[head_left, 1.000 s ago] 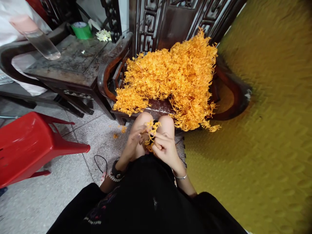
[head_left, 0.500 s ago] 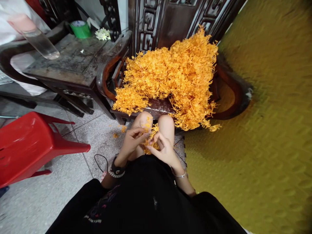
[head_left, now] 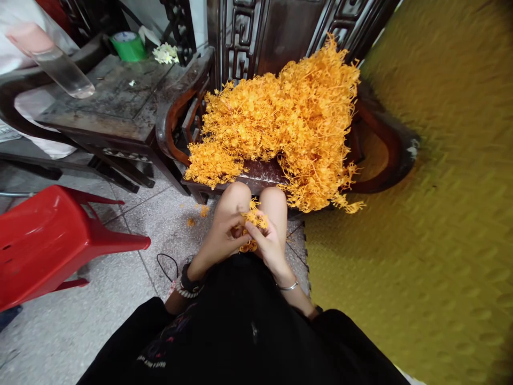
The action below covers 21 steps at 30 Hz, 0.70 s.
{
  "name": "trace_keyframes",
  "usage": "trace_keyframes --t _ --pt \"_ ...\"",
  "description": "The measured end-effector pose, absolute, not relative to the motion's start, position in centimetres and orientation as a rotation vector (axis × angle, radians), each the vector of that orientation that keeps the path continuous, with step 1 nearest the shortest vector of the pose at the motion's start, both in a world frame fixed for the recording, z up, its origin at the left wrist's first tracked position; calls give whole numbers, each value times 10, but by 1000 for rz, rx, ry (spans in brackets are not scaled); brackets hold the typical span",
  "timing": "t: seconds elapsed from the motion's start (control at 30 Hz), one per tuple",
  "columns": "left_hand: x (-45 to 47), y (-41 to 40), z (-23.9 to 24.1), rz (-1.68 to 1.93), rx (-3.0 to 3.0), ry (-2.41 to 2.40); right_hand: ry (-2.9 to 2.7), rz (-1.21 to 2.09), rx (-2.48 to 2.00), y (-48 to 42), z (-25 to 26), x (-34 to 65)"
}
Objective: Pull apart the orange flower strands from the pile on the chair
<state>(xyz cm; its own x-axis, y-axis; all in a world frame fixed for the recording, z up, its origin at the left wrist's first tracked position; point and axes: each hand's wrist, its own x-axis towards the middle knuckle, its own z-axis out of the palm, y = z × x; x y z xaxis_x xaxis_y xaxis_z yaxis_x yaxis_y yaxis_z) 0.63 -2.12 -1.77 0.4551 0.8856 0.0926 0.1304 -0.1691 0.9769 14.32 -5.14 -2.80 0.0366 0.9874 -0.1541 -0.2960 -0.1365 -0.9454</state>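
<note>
I sit with my knees against a dark wooden chair [head_left: 385, 155]. A big heap of orange plastic sprigs [head_left: 284, 117] covers its seat. Over my lap, both hands work on one small orange sprig [head_left: 252, 222]. My left hand [head_left: 222, 235] pinches it from the left, fingers closed. My right hand [head_left: 270, 240] grips it from the right, fingers curled round it. A dark watch and beaded band sit on my left wrist, and a thin bangle is on my right wrist.
A red plastic stool [head_left: 48, 240] lies tipped at the left. A dark wooden side table [head_left: 108, 107] behind it carries a clear bottle [head_left: 56, 61], green tape roll [head_left: 129, 47] and white flowers [head_left: 165, 52]. A yellow textured surface [head_left: 433, 214] fills the right. Orange bits [head_left: 197, 214] lie on the tiled floor.
Both hands have kept turning the small sprig between them, and it now sits bunched closer to my knees. The view has shifted slightly down.
</note>
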Motion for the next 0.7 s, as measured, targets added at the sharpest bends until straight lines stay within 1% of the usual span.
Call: trace_keyframes --t 0.1,0.23,0.37,0.53,0.7 --pt "3 -22 -15 816 1556 880 -943 1324 -1166 -51 -29 143" --pt "0 -20 -19 958 1387 912 -1023 1193 -1195 -50 -26 148" --pt "2 -15 -24 1041 1396 835 -1205 1264 -1185 -51 -16 153" --pt "7 -11 -24 818 1508 838 -1249 1239 -1200 -53 -14 151" --pt "9 -16 -30 756 1226 767 -1189 1270 -1183 -56 -22 147"
